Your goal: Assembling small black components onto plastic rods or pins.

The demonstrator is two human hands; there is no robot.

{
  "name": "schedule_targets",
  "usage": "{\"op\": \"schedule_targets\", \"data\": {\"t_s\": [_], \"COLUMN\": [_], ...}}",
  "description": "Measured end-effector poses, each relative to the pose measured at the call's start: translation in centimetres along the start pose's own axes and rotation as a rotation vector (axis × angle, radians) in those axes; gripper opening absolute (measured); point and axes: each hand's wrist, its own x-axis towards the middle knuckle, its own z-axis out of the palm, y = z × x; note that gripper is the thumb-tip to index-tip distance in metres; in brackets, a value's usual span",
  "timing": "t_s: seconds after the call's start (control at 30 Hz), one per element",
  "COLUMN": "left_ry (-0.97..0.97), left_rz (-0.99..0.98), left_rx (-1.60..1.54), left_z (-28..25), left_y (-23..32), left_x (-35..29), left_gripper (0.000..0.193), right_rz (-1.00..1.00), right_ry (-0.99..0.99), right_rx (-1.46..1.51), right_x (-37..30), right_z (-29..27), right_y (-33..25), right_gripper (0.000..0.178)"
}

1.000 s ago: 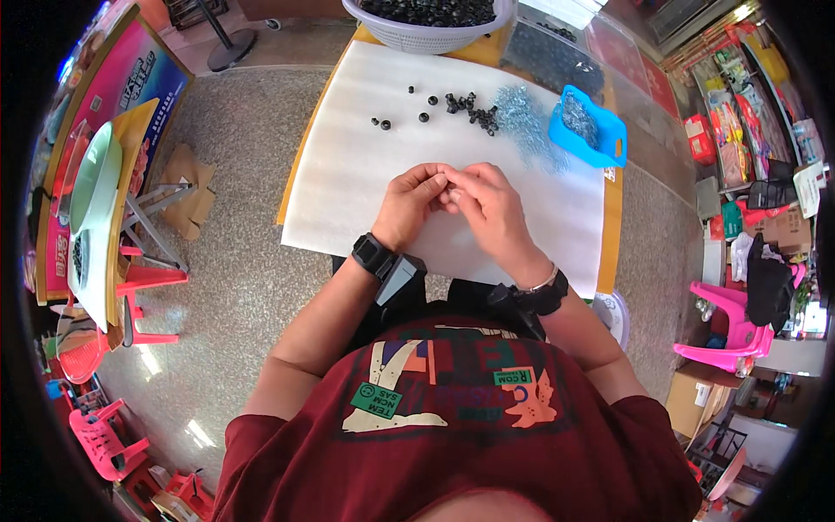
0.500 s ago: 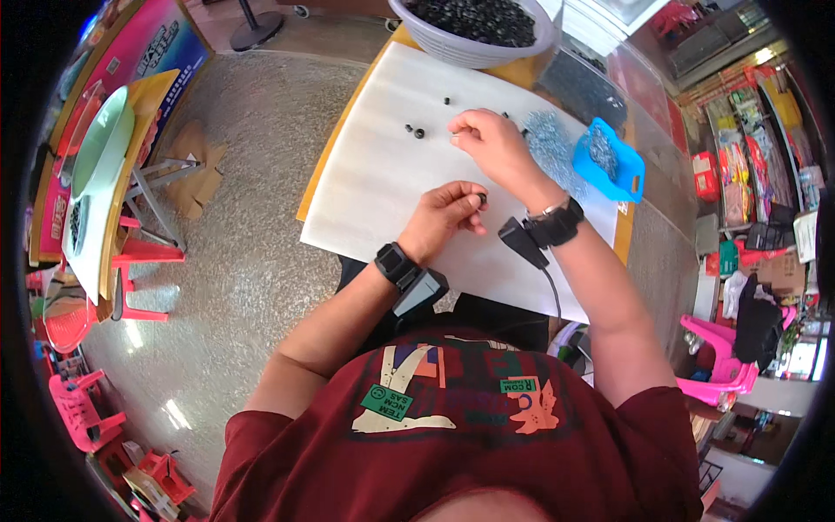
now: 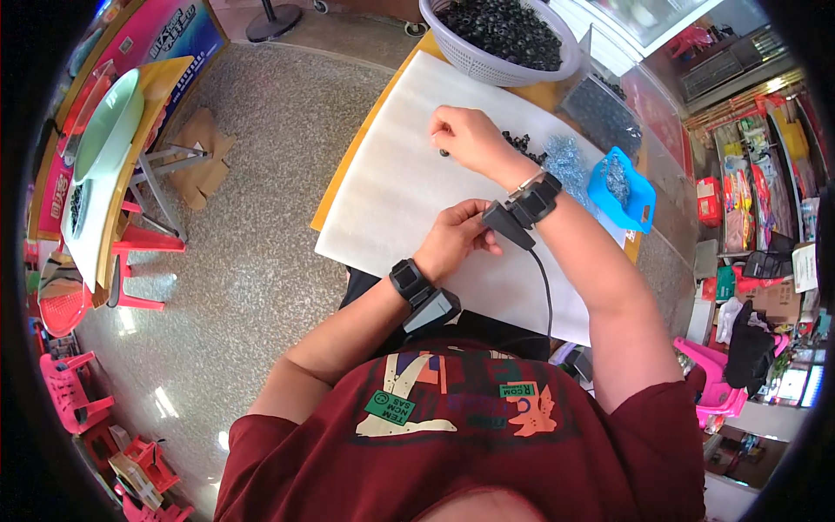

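Observation:
My left hand [image 3: 454, 239] is closed in a pinch above the white sheet [image 3: 383, 191]. Its fingertips lie partly behind the black box strapped to my right wrist [image 3: 509, 224], so what they hold is hidden. Farther out, my right hand [image 3: 472, 143] reaches over the sheet with its fingers curled downward. A small round black part [image 3: 444, 153] shows right under those fingertips; whether they grip it is unclear. Beyond my right wrist lies a cluster of small black parts [image 3: 520, 142], beside a heap of thin bluish-silver pieces [image 3: 567, 165].
A blue plastic basket [image 3: 641, 196] with more silvery pieces stands at the table's right edge. At the back are a lilac colander [image 3: 496, 63] full of black parts and a clear bin [image 3: 600, 109]. A cable [image 3: 548, 287] hangs from my right wrist box. Another table [image 3: 130, 165] stands left.
The view has shifted, so the table sits farther right and lower. My right hand has moved left over the loose black parts. The black part seen in my left fingers is now hidden.

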Motion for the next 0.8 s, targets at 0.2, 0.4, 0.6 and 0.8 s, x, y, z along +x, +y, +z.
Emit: {"op": "schedule_targets", "data": {"t_s": [0.2, 0.4, 0.6, 0.8], "left_ry": [-0.003, 0.019, -0.033, -0.047], "left_rz": [0.044, 0.088, 0.057, 0.045], "left_rx": [-0.024, -0.005, 0.037, 0.087], "left_z": [0.4, 0.6, 0.5, 0.8], "left_y": [0.5, 0.5, 0.5, 0.5], "left_x": [-0.1, 0.0, -0.1, -0.3], "left_gripper": [0.021, 0.020, 0.022, 0.024], "right_rz": [0.148, 0.249, 0.256, 0.221], "right_ry": [0.095, 0.193, 0.352, 0.379], "right_rx": [0.333, 0.455, 0.667, 0.463], "right_x": [-7.0, -15.1, -17.2, -17.8], "right_z": [-3.7, -3.2, -1.4, -0.8], "right_y": [-1.1, -1.0, -1.5, -1.7], "right_gripper": [0.013, 0.023, 0.016, 0.014]}}
